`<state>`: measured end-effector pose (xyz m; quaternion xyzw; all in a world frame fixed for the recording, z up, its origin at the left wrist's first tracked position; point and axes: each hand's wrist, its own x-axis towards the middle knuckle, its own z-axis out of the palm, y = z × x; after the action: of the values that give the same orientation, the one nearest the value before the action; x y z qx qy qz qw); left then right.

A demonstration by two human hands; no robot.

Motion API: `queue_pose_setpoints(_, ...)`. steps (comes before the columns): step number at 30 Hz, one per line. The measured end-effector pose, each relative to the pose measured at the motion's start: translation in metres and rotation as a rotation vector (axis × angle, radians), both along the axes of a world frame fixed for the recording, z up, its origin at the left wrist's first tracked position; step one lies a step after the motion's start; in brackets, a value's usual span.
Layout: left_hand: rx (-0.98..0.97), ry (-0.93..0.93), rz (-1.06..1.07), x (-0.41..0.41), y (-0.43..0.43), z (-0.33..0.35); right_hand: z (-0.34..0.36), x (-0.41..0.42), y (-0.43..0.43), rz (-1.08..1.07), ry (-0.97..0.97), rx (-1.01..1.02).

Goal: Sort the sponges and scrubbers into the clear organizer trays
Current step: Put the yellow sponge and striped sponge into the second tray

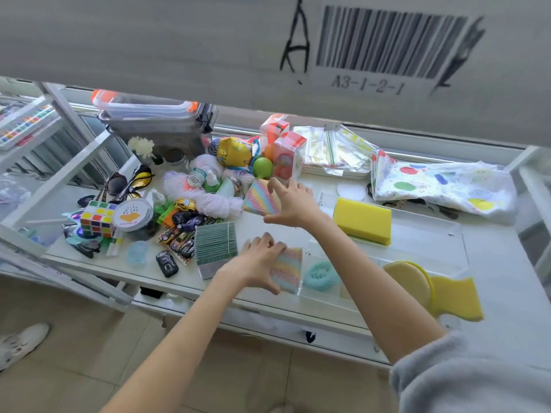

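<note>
My right hand grips a rainbow-striped sponge, tilted above the shelf next to the toy pile. My left hand rests on a second rainbow-striped sponge lying at the left end of the near clear organizer tray. The same tray holds a teal mesh scrubber and a round yellow sponge pad. A large yellow block sponge sits in the far clear tray. Another yellow sponge lies at the shelf's front edge on the right.
A green striped pad stack lies left of my left hand. Toy cars, a puzzle cube, yarn, sunglasses and bottles crowd the left. Stacked bins, zip bags and a printed cloth line the back.
</note>
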<state>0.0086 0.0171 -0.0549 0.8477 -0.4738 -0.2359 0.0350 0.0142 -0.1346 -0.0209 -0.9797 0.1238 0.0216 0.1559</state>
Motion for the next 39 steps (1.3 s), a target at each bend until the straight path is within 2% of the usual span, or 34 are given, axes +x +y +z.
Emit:
queue_pose_setpoints(8,-0.139,-0.146,-0.012,-0.007,-0.049,0.06,0.054,-0.093,-0.071,-0.114,-0.062,-0.012)
queue_pose_setpoints(13,-0.198,-0.141,-0.093,-0.052,-0.1,0.073,0.055,-0.166,-0.127,-0.292,-0.038,0.055)
queue_pose_setpoints(19,-0.227,-0.195,-0.051,-0.083,-0.135,0.071,0.036,-0.234,-0.179,-0.383,0.037,0.082)
queue_pose_setpoints(23,-0.219,-0.186,0.016,-0.088,-0.147,0.076,0.022,-0.242,-0.191,-0.319,0.111,0.087)
queue_pose_setpoints(31,-0.3,-0.127,0.094,-0.093,-0.156,0.082,0.009,-0.223,-0.185,-0.169,0.132,0.206)
queue_pose_setpoints(39,-0.334,-0.021,-0.035,-0.108,-0.2,0.069,0.018,-0.236,-0.198,-0.174,0.131,0.237)
